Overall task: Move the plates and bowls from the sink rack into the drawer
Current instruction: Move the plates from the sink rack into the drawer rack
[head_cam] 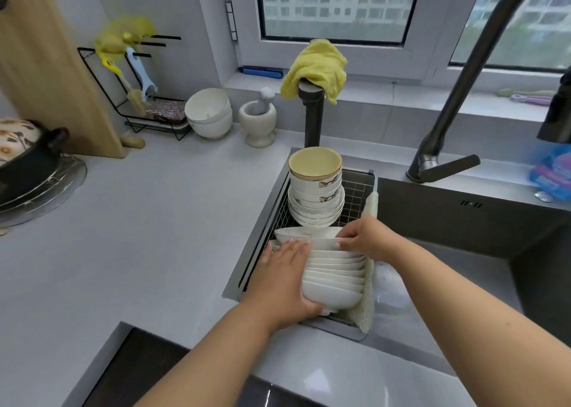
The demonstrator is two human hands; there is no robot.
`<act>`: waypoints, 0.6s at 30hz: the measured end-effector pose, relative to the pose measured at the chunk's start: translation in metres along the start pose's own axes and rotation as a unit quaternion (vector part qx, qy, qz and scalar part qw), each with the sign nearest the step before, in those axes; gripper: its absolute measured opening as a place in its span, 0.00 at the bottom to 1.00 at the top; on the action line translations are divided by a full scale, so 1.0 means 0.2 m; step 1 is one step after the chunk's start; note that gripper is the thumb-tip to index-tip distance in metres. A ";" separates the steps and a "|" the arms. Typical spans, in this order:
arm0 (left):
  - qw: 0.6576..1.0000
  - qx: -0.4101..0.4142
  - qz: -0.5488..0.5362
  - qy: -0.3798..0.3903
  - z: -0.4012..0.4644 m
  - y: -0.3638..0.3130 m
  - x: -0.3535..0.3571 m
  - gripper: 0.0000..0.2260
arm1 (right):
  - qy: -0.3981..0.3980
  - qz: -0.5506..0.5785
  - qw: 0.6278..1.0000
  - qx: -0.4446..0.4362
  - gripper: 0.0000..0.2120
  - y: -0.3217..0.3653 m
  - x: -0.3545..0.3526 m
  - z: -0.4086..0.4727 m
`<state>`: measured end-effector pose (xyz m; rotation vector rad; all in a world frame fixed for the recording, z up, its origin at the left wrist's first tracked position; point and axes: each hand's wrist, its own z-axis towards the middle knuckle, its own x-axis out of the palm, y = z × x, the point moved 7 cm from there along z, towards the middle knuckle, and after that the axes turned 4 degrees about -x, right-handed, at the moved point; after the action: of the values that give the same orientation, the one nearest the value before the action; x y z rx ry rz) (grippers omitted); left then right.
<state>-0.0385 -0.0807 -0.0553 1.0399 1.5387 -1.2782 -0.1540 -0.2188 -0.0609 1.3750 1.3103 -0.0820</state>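
A wire sink rack [358,190] sits in the left part of the sink. At its near end a row of several white bowls [335,275] lies nested on its side. My left hand [282,280] grips that row from the left, fingers across its rims and thumb under the nearest bowl. My right hand [363,236] pinches the rim at the row's far end. Behind them stands an upright stack of patterned bowls [315,190], the top one yellow inside. A white plate [293,233] lies between the stack and the row. No drawer is in view.
A dark faucet [441,159] rises right of the rack, over the sink basin [463,246]. A yellow cloth [318,66] hangs on a black post behind the stack. White bowls [210,113], a mortar [258,122], a utensil rack and a cutting board [46,76] stand on the grey counter [139,236].
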 end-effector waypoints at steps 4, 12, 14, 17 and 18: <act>1.000 0.003 0.002 -0.009 0.00 0.00 0.00 0.48 | -0.007 -0.003 1.000 -0.022 0.03 0.00 0.01 0.02; 1.000 0.005 0.004 -0.020 -0.01 0.00 0.01 0.48 | -0.066 0.092 0.989 -0.091 0.07 0.08 -0.02 0.03; 1.000 0.005 0.004 -0.014 -0.01 0.01 0.02 0.49 | -0.067 0.094 0.988 -0.099 0.09 0.11 -0.03 0.03; 1.000 0.006 0.005 -0.011 -0.02 0.01 0.03 0.49 | -0.068 0.087 0.989 -0.101 0.09 0.12 -0.03 0.02; 1.000 0.007 0.003 -0.012 -0.02 0.01 0.03 0.49 | -0.069 0.084 0.989 -0.101 0.09 0.11 -0.03 0.02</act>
<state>-0.0385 -0.0762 -0.0610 1.0350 1.5097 -1.2943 -0.1384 -0.2185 -0.0430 1.2767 1.0543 0.0683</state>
